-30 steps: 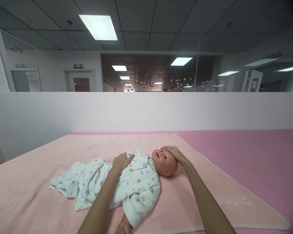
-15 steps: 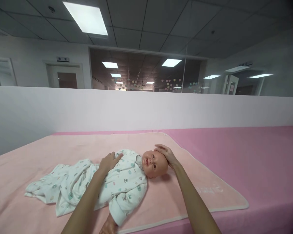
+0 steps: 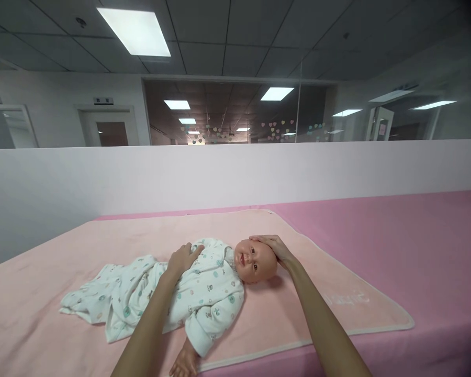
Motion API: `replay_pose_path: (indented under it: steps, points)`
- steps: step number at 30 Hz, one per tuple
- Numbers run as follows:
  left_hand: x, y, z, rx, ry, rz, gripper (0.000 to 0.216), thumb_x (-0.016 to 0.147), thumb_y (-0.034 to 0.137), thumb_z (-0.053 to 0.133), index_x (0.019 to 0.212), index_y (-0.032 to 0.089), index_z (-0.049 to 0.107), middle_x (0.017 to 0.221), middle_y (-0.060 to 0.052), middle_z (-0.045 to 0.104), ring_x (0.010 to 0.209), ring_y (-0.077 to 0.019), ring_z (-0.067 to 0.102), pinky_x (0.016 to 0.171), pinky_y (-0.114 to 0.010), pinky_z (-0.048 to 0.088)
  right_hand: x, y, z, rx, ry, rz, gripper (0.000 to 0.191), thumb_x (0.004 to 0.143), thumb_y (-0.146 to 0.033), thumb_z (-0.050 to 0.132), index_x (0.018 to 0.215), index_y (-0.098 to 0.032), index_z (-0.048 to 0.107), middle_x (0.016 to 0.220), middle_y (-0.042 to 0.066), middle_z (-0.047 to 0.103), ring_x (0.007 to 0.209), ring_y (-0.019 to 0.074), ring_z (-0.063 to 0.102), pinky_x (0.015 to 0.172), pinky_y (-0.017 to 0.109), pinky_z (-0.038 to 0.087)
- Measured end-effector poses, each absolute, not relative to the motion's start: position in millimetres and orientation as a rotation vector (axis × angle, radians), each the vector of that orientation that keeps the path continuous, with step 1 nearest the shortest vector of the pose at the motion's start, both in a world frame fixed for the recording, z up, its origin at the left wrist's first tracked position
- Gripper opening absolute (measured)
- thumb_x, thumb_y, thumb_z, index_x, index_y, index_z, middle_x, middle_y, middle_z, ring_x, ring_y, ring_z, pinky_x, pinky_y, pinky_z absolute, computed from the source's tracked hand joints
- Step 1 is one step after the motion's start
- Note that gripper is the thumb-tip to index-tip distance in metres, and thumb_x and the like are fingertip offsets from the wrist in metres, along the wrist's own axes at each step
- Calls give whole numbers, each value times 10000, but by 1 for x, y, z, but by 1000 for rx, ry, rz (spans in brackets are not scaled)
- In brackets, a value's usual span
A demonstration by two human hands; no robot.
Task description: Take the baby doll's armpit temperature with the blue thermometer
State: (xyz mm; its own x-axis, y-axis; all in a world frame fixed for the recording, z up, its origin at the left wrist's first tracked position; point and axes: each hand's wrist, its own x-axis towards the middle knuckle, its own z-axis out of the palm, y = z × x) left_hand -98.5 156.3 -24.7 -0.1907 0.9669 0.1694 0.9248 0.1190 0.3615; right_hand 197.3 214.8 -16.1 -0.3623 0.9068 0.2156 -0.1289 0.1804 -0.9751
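In front of you, a peach blanket point(image 3: 265, 322) covers much of the pink surface point(image 3: 400, 246), with a clothed doll point(image 3: 210, 288) on it.

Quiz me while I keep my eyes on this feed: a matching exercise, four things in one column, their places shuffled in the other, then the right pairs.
Things
1. Left hand
2. Right hand
3. Peach blanket
4. White printed outfit

Places
A. Spread under the doll
B. Laid on the doll's chest or belly
C. Worn by the doll
D. At the top of the doll's head

Pairs: 1-B, 2-D, 3-A, 4-C
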Motion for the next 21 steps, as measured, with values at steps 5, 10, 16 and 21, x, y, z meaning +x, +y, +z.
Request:
replay_pose_path:
  steps: [5,10,16,21]
  points:
    - [-99,156,-26,1924,2274,620,556,736,642,169,795,182,477,942,-128,593,881,-279,555,699,-341,387,198,213,-16,-754,-1474,1359,337,630,-379,640,922,-211,647,1106,47,582,1038,219,514,915,355,393]
    - [-100,156,-28,1923,2248,650,554,732,652,169,779,187,466,900,-116,596,834,-264,563,697,-342,394,199,214,-16,-755,-1546,1396,337,628,-430,621,824,-161,674,1009,78,627,988,238,539,905,370,389]
    - [-99,155,-26,1939,2266,640,536,744,631,179,780,185,474,920,-125,595,874,-274,557,698,-342,394,198,216,-17,-739,-1504,1377,401,637,-425,618,990,-235,610,1105,46,580,1032,217,516,910,361,390]
    - [-99,155,-26,1933,2267,628,544,741,635,175,796,182,473,933,-128,592,872,-275,556,695,-341,394,197,216,-18,-743,-1512,1362,365,652,-422,604,948,-210,627,1091,53,584,1035,213,512,915,344,392]
